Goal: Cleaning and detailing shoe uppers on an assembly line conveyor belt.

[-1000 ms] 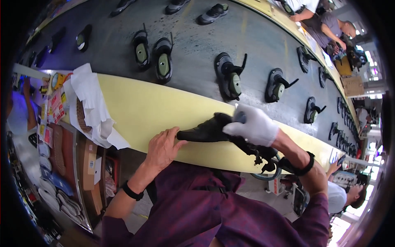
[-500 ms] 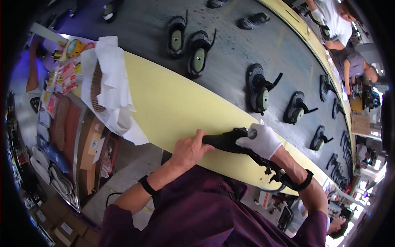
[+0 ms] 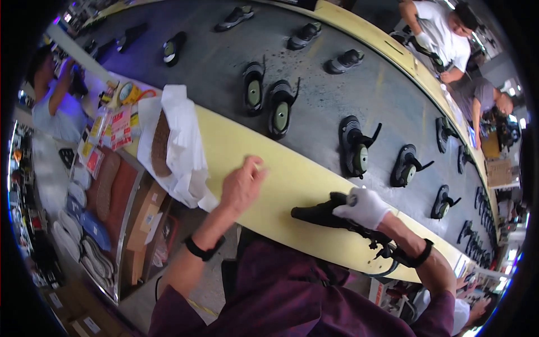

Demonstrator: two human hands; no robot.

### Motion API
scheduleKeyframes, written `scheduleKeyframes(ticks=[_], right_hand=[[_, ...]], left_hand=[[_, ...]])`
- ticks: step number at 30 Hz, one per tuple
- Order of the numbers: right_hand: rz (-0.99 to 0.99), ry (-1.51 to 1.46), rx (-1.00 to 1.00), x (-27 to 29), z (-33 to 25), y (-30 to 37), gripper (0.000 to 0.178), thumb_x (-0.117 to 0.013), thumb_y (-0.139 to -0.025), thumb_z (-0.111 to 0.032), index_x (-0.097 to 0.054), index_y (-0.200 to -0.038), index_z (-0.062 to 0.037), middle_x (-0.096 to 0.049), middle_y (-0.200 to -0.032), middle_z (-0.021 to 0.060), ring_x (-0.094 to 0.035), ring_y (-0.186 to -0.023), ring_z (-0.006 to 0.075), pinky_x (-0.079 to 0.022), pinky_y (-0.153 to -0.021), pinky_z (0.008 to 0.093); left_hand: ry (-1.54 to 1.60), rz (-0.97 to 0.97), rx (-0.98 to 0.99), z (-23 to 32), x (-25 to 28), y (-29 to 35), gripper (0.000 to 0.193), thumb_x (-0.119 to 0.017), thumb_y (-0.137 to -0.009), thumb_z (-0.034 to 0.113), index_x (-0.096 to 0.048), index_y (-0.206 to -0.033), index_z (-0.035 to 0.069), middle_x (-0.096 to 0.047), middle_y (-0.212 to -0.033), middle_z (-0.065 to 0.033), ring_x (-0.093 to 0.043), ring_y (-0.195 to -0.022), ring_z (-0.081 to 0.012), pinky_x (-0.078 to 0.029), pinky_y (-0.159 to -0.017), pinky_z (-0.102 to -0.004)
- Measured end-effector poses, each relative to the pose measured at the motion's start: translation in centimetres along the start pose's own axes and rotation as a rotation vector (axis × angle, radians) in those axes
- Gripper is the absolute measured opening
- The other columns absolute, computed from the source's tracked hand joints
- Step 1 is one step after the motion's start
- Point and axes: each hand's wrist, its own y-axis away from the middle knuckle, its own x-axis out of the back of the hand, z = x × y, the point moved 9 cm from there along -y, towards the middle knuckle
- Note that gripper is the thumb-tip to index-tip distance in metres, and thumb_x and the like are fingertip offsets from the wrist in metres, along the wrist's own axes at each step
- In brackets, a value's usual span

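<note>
A black shoe (image 3: 319, 215) lies on its side above the pale yellow ledge, its narrow end toward the left. My right hand (image 3: 362, 209), in a white glove, is closed on its upper side. Black straps or fittings (image 3: 383, 248) hang under that wrist, and how they join the shoe I cannot make out. My left hand (image 3: 241, 185) is bare and away from the shoe, over the ledge (image 3: 281, 163) between the shoe and some white paper (image 3: 188, 151). Its fingers look bent but are smeared by motion.
Beyond the ledge, a dark conveyor belt (image 3: 320, 92) carries several black shoes, some with green insoles (image 3: 280, 119). At left are a brown sole (image 3: 161, 145) on the paper, a tape roll (image 3: 129, 92), and a rack of insoles (image 3: 95, 230). Other people work across the belt and at far left.
My left hand has let go of the shoe and moved left and up. My right hand still grips it. The view has shifted, showing more of the belt's far side.
</note>
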Motion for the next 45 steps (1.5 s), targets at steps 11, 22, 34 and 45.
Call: scheduleKeyframes(ticks=[11, 22, 34, 45], right_hand=[[-0.078, -0.06, -0.01, -0.1, 1.0, 0.3, 0.058, -0.084, -0.084, -0.054, -0.075, -0.098, 0.0023, -0.077, -0.087, 0.023, -0.077, -0.085, 0.0401, -0.061, -0.079, 0.0452], [0.014, -0.157, 0.169, 1.1, 2.6, 1.6, 0.052, -0.085, -0.087, -0.052, -0.064, -0.092, -0.0053, -0.069, -0.075, 0.0175, -0.072, -0.071, 0.04, -0.056, -0.066, 0.049], [-0.092, -0.14, 0.058, 1.2, 2.3, 2.0, 0.049, -0.082, -0.091, -0.044, -0.064, -0.109, -0.0012, -0.077, -0.087, 0.0161, -0.076, -0.082, 0.0406, -0.06, -0.078, 0.0509], [-0.063, -0.326, 0.044, 2.7, 6.3, 3.4, 0.06, -0.085, -0.09, -0.039, -0.056, -0.122, 0.0034, -0.074, -0.101, 0.0235, -0.075, -0.1, 0.0372, -0.059, -0.09, 0.0441]], left_hand=[[-0.117, -0.134, 0.397, -8.1, 0.3, -25.4, 0.115, -0.08, -0.087, 0.052, -0.019, -0.168, -0.002, -0.047, -0.154, -0.0334, -0.055, -0.14, -0.0465, -0.057, -0.107, -0.0476], [-0.324, -0.471, 0.144, 7.3, -23.1, -16.8, 0.114, -0.076, -0.09, 0.051, -0.02, -0.156, -0.024, -0.04, -0.155, -0.0454, -0.057, -0.136, -0.0534, -0.051, -0.113, -0.051], [0.16, -1.122, -0.835, 33.9, -43.7, -16.1, 0.065, -0.075, -0.093, 0.05, -0.065, -0.118, -0.009, -0.077, -0.111, -0.0271, -0.073, -0.113, -0.0383, -0.056, -0.092, -0.0513], [-0.131, -0.372, -0.137, 9.5, -7.5, -2.4, 0.061, -0.073, -0.102, 0.033, -0.054, -0.152, 0.005, -0.071, -0.131, -0.0196, -0.075, -0.103, -0.029, -0.059, -0.093, -0.0422]])
